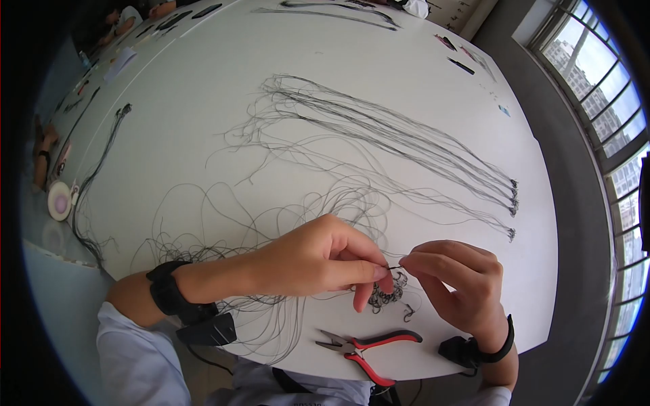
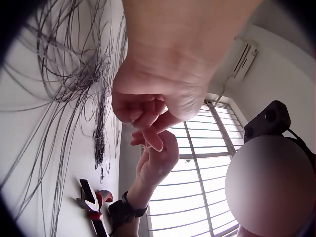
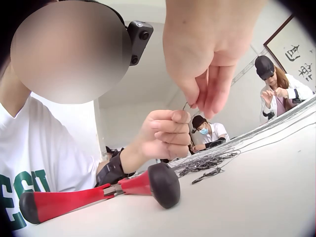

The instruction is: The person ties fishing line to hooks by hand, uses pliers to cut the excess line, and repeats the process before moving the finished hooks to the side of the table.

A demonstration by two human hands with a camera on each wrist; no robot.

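My left hand (image 1: 325,260) pinches a thin dark cord end (image 1: 394,268) between thumb and index finger. Facing it, the fingertips of my right hand (image 1: 460,274) pinch the same small piece from the other side. In the right wrist view, a short dark bit (image 3: 185,105) shows between the fingertips of both hands. Below the hands lies a small heap of dark, curled cord ends (image 1: 387,296) on the table. Pliers with red and black handles (image 1: 351,348) rest near the table's front edge, their jaws spread.
Loose grey cords (image 1: 284,220) tangle under and beyond my left forearm. Several cord bundles (image 1: 399,145) stretch across the white table (image 1: 440,81). At the left are a darker bundle (image 1: 101,159) and a white spool (image 1: 61,201). Other people sit around the table.
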